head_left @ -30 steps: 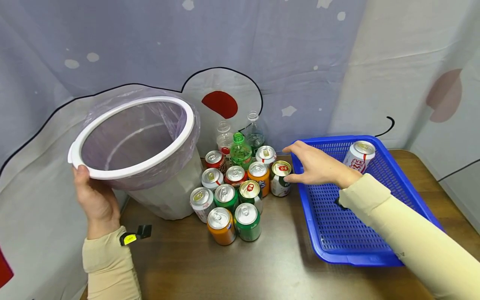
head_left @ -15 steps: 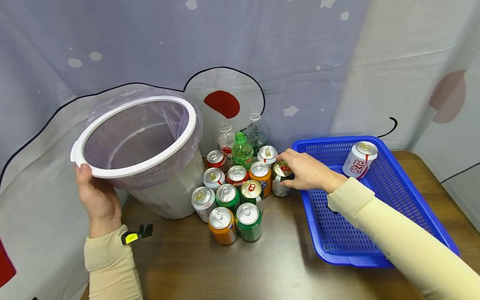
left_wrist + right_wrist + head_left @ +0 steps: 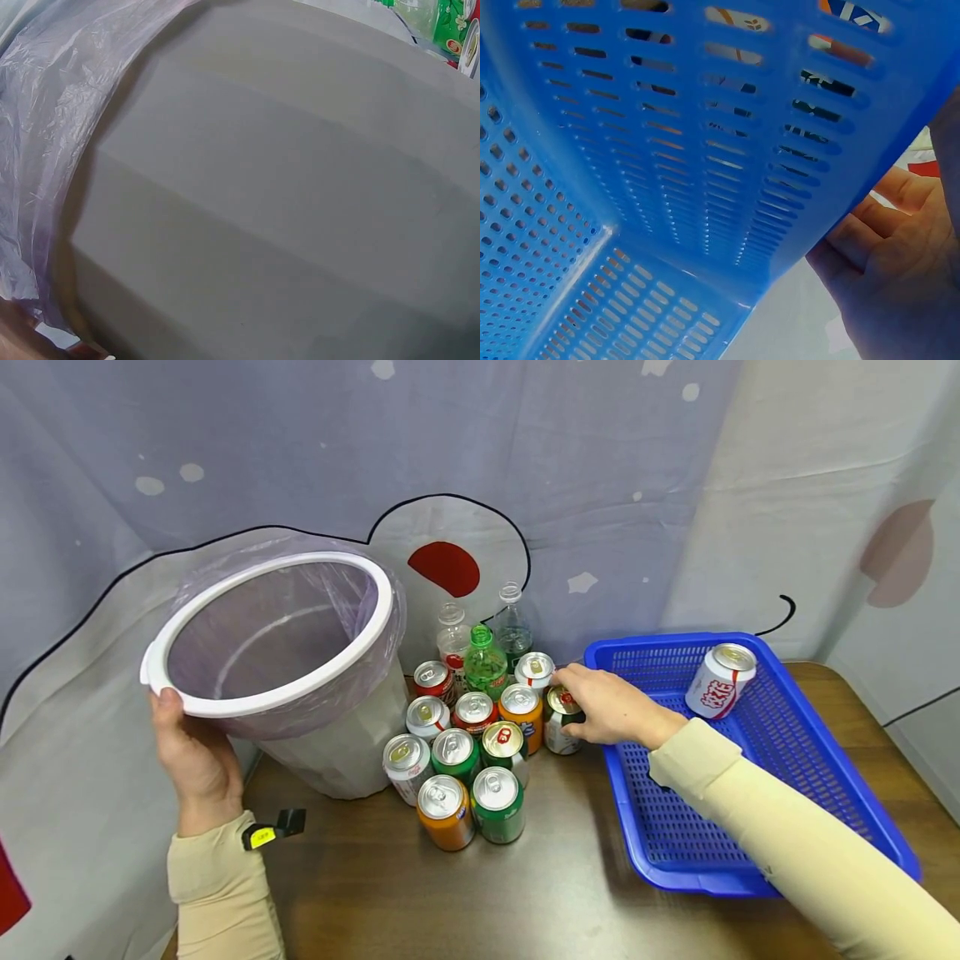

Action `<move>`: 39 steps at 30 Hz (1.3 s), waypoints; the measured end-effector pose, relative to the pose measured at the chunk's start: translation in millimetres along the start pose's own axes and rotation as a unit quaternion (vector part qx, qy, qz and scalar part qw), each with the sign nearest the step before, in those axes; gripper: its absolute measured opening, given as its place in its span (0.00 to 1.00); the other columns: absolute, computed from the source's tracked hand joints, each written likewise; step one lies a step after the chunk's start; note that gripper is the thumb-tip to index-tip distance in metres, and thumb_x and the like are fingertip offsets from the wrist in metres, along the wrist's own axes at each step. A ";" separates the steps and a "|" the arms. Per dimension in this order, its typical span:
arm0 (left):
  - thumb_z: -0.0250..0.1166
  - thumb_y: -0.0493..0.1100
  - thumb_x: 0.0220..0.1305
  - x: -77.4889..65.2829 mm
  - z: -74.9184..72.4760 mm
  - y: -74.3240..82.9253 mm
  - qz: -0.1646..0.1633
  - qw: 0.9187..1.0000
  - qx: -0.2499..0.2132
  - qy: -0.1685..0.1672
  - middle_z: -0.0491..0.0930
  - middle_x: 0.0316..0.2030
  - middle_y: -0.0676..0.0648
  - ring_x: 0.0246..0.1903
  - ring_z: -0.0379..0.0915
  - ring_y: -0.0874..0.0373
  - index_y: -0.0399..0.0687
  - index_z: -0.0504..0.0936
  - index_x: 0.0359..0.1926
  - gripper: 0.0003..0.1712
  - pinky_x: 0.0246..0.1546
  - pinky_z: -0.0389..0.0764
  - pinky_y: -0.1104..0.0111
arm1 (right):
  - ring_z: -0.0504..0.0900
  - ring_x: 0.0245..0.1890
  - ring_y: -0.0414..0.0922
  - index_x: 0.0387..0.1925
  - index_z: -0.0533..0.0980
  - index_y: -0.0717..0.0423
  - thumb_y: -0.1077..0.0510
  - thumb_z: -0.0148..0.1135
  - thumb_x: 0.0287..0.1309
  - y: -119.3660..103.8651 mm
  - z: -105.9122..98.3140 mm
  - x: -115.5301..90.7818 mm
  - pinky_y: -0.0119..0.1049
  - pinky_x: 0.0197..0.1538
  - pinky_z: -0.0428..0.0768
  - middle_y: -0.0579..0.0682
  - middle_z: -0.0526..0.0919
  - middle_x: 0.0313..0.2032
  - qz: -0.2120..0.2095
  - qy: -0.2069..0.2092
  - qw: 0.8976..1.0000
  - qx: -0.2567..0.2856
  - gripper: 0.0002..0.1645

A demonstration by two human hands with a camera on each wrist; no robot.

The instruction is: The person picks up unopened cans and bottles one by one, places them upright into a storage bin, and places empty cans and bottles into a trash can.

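Note:
In the head view, my left hand (image 3: 198, 768) grips the white rim of a grey trash bin (image 3: 352, 764), thumb on top; its fingers are mostly hidden. A translucent purplish liner (image 3: 45, 135) hangs over the rim. Over at the right, my right hand (image 3: 613, 706) holds a gold-topped dark green and white drink can (image 3: 559, 739), thumb on its near side and fingers behind the top. That can stands on the table beside a blue plastic basket (image 3: 690, 827). In the right wrist view the basket wall hides the can's grip.
Several cans crowd between bin and basket, including an orange can (image 3: 444, 822) and a green can (image 3: 498, 814). Behind them stand a green bottle (image 3: 486, 668) and two clear bottles. A white can (image 3: 720, 685) sits upright in the basket. A patterned curtain hangs behind.
My right hand has moved slightly left and its spread fingers have closed round the gold-topped can. My left hand and the trash bin have held still.

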State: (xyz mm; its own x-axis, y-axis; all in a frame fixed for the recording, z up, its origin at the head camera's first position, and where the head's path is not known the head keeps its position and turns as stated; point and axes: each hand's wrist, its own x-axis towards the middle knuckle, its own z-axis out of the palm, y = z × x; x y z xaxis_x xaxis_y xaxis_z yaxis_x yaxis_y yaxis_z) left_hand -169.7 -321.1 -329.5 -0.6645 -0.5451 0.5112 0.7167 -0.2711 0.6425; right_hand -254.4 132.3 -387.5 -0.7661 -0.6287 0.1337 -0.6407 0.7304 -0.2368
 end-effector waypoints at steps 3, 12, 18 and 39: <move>0.56 0.48 0.57 -0.5 -0.3 0.3 -0.001 1.000 0.000 0.001 0.64 0.65 0.37 0.63 0.57 0.45 0.44 0.68 0.66 0.34 0.64 0.53 0.60 | 0.79 0.45 0.50 0.56 0.71 0.57 0.50 0.76 0.42 -0.9 -0.2 -0.9 0.48 0.51 0.77 0.52 0.78 0.50 -0.007 -0.001 1.000 0.001 0.39; 0.55 0.48 0.58 -0.9 0.8 -1.1 -0.002 1.000 0.001 0.002 0.65 0.64 0.35 0.63 0.58 0.44 0.43 0.69 0.66 0.34 0.63 0.53 0.59 | 0.78 0.45 0.49 0.56 0.72 0.57 0.48 0.76 0.42 2.0 -2.2 -4.5 0.47 0.51 0.77 0.51 0.78 0.50 -0.026 0.011 1.000 -0.004 0.39; 0.56 0.48 0.58 -1.3 1.0 -0.6 -0.002 1.000 -0.001 0.003 0.64 0.64 0.36 0.64 0.57 0.45 0.44 0.69 0.66 0.34 0.64 0.53 0.60 | 0.78 0.44 0.48 0.55 0.72 0.57 0.49 0.76 0.41 2.1 -4.2 -6.7 0.46 0.50 0.76 0.51 0.78 0.49 -0.033 0.019 0.999 -0.002 0.39; 0.56 0.48 0.58 -1.6 0.6 0.4 -0.001 1.000 -0.001 0.002 0.65 0.63 0.35 0.62 0.58 0.43 0.42 0.68 0.66 0.34 0.63 0.53 0.58 | 0.78 0.44 0.41 0.56 0.71 0.53 0.48 0.76 0.43 -6.5 -67.9 -31.5 0.39 0.49 0.77 0.46 0.78 0.49 -0.041 0.065 0.996 0.055 0.38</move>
State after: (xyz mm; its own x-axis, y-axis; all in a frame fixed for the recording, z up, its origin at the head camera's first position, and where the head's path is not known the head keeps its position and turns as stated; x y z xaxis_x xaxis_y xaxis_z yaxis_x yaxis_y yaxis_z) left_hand -168.5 -319.8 -329.7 -0.6659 -0.5470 0.5073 0.7151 -0.2741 0.6430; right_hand -229.6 165.5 -324.8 -0.7167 -0.6392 0.2790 -0.6969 0.6407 -0.3223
